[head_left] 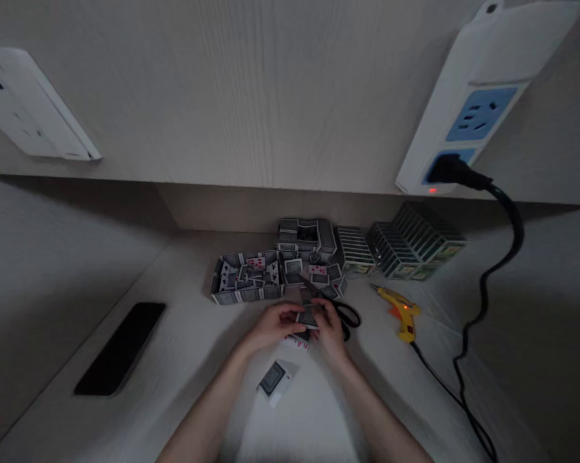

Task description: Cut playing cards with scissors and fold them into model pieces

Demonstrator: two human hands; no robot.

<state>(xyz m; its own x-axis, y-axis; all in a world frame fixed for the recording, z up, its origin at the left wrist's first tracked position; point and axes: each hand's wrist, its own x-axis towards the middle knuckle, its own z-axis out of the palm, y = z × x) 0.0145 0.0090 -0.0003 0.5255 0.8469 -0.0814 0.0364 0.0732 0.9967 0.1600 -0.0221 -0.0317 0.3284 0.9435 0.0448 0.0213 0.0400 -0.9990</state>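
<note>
Between my two hands is a small dark-backed playing card [307, 317], gripped at its left edge by my left hand [274, 325] and at its right by my right hand [329, 326]. Fingers of both hands are closed on it. Under them lie more cards, one showing a red 6 or 4 face [297, 344]. Scissors [346, 316] with black handles lie just beyond my right hand, partly covered by it. Nearer to me, a folded card [273, 378] rests on the table. An open box built of cards [248, 294], holding loose cards, stands beyond my left hand.
Behind sit a card-built block with an opening [307, 235] and several stacked card packs [400, 247]. A yellow glue gun [402, 315] with a lit light lies right, its cable trailing. A black phone [121, 347] lies left. A power strip [483, 116] hangs above.
</note>
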